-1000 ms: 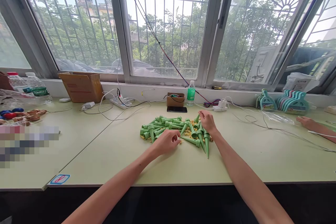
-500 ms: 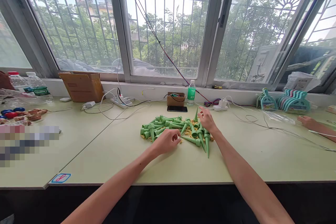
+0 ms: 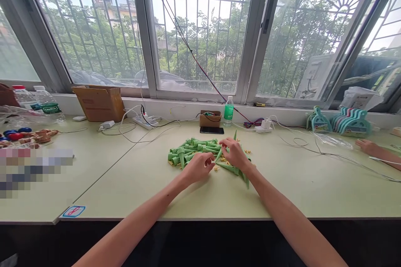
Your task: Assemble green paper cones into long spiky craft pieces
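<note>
A heap of green cone-shaped plastic spikes (image 3: 194, 147), with small yellow pieces (image 3: 216, 167) among them, lies on the pale table in front of me. My left hand (image 3: 200, 166) rests at the heap's near edge with curled fingers; anything between its fingertips is too small to make out. My right hand (image 3: 234, 154) is above the right part of the heap, its fingers closed at the wide end of a green spike (image 3: 218, 154) that points down toward my left fingertips. Behind this hand one spike (image 3: 234, 135) stands point up, and others are partly hidden under it.
A black phone (image 3: 211, 130), a small cardboard box (image 3: 210, 119) and a green-labelled bottle (image 3: 228, 110) stand behind the heap. Cables and a power strip (image 3: 147, 122) lie along the window. At far right are teal hanger-like items (image 3: 352, 122) and another person's hand (image 3: 368, 147).
My right hand has moved left and nearer to me, from the upright spike at the back right to the spike beside my left fingertips. My left hand has stayed almost still.
</note>
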Demonstrator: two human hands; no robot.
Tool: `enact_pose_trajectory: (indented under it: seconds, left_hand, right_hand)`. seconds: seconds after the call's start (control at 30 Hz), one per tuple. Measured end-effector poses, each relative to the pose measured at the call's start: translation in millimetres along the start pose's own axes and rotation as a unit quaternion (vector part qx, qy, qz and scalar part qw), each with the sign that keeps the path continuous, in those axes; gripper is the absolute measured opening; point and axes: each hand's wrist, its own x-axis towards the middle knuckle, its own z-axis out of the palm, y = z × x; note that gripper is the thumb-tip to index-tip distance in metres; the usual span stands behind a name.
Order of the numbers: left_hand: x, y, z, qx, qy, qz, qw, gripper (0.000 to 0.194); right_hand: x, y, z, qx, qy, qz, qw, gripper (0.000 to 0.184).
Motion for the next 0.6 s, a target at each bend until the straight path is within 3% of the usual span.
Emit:
enact_pose_trajectory:
  seconds: [0.2,0.6]
  left_hand:
    - [0,3,-1.5,-0.001,0.009,-0.001,1.0,0.009]
    - [0,2,0.0,-0.001,0.011,0.007,1.0,0.01]
  right_hand:
    - [-7,-14,11,-0.001,-0.074,-0.021,0.997,0.03]
    - [-10,-5,14,-0.072,-0.117,0.02,0.99,0.033]
